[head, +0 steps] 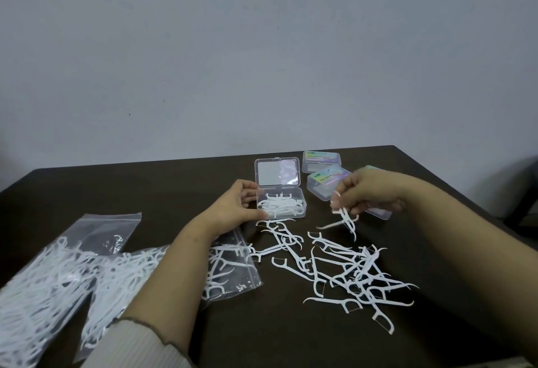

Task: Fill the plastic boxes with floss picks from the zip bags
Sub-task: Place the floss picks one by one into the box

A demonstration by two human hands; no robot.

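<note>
Head view: left hand (237, 203) grips open box (281, 204) holding floss picks at centre frame; right hand (368, 194) pinches two picks (346, 222).

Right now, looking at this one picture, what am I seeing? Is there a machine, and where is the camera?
No machine: a person's two bare hands, filmed from a camera worn on the head, looking down. On the dark brown table lie two clear zip bags of white floss picks, a loose pile of white floss picks, an open clear plastic box partly filled, and three closed clear boxes with shiny labels. The left hand steadies the open box. The right hand has a few picks pinched in its grip, above the table.
</note>
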